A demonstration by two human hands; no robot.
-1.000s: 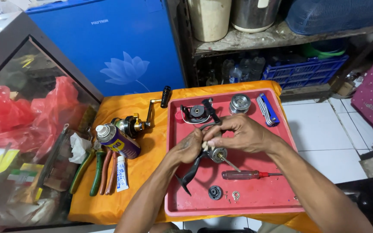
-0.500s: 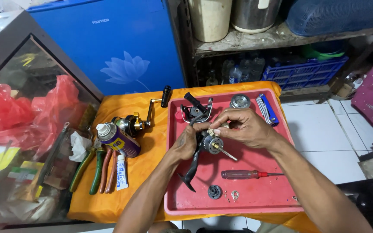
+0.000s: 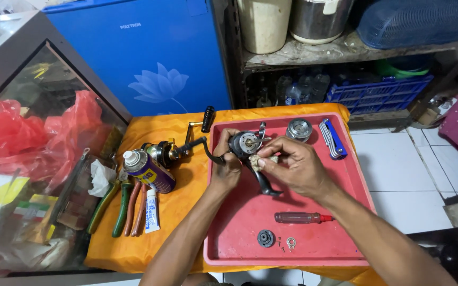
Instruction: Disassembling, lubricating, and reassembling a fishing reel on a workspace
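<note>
Over a red tray (image 3: 340, 222) my left hand (image 3: 227, 168) grips a dark fishing reel body (image 3: 245, 145), its round open side turned up and its black foot pointing down toward the tray. My right hand (image 3: 295, 167) pinches a small pale part, perhaps a bit of cloth, against the reel's side. On the tray lie a red-handled screwdriver (image 3: 302, 217), a small black gear (image 3: 265, 238), tiny screws and a washer (image 3: 290, 243), a silver spool (image 3: 298, 129) and a blue folding multi-tool (image 3: 333, 138).
Left of the tray on the orange cloth (image 3: 133, 249) are a second reel with a crank handle (image 3: 173, 150), a spray can (image 3: 147, 169), pliers (image 3: 113, 204) and a small white tube (image 3: 152, 212). A glass case with red bags (image 3: 33, 137) stands left, a blue cabinet (image 3: 149, 58) and shelves behind.
The reel body has gone up from the tray into my left hand, and both hands have shifted toward the tray's far edge. My right hand now works at its side.
</note>
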